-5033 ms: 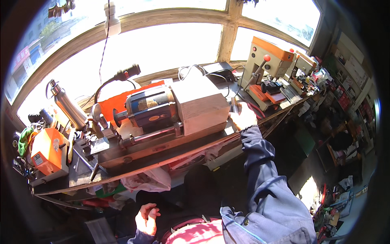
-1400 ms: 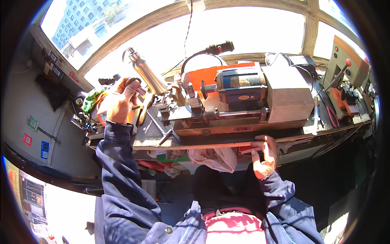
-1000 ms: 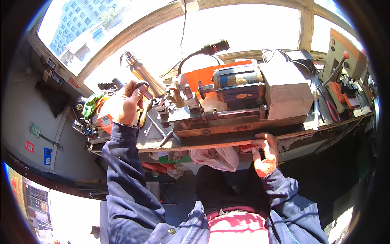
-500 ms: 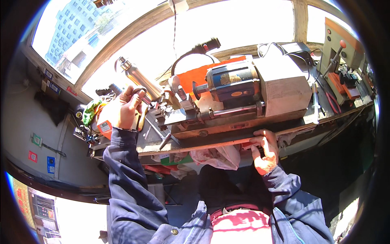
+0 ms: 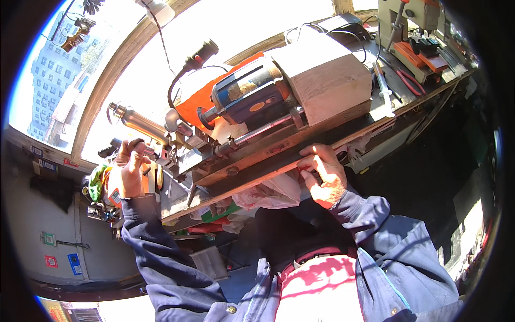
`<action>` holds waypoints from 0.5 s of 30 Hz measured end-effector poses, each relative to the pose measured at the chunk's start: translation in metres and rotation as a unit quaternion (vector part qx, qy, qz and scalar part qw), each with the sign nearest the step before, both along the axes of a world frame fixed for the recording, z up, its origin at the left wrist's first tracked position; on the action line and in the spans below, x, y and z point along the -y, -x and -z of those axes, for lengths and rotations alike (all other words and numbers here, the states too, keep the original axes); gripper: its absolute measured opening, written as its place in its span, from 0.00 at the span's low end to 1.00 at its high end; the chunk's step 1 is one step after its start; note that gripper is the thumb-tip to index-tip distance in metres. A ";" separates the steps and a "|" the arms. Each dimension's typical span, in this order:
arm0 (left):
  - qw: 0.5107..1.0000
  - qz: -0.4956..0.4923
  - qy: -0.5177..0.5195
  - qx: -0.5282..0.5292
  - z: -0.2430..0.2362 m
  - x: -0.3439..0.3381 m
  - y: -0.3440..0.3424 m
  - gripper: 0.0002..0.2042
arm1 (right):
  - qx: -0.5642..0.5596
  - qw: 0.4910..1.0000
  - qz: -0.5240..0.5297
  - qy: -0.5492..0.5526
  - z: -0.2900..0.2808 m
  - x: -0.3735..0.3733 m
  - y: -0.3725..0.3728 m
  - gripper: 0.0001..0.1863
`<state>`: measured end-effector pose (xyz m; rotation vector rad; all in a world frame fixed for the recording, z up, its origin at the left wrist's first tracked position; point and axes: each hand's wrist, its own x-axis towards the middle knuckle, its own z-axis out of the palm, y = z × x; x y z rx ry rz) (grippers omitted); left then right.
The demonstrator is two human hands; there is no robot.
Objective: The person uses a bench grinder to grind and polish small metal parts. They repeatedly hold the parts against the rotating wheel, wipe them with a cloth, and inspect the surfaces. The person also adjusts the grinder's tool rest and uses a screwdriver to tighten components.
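A small key-cutting machine with a blue motor (image 5: 249, 99) sits on the workbench (image 5: 236, 194). At its left end my left hand (image 5: 130, 169) is closed, thumb and fingers round a dark round knob (image 5: 138, 143) beside the metal clamp parts (image 5: 170, 159). My right hand (image 5: 325, 176) has its fingers bent over the bench's front edge, with the thumb lower down. A bit of red shows by those fingers, too small to name. A steel flask (image 5: 140, 125) stands behind the clamp parts, close to my left hand.
A flexible-neck lamp (image 5: 201, 56) rises behind the motor. Rightward are a pale box-shaped cover (image 5: 322, 75), a white syringe-like tube (image 5: 383, 91), red-handled pliers (image 5: 410, 83) and an orange-and-grey lever machine (image 5: 413, 53). A plastic bag (image 5: 273, 193) hangs under the bench edge.
The whole view has turned and shifted, so the bench slants more and sits further left. Both hands keep their places, the left at the knob and the right at the bench edge.
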<state>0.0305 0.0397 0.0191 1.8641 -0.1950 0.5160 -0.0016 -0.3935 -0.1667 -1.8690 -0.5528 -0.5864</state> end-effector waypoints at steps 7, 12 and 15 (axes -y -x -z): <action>0.997 -0.020 0.062 0.034 0.011 0.002 0.003 0.13 | -0.006 1.000 -0.009 -0.010 0.000 0.000 0.000 0.13; 0.996 -0.044 0.074 0.028 0.019 0.004 0.004 0.11 | -0.007 1.000 -0.006 0.005 0.001 0.001 0.001 0.12; 0.994 -0.055 0.084 0.040 0.023 0.007 0.005 0.12 | -0.013 1.000 -0.013 -0.008 0.000 0.001 0.001 0.12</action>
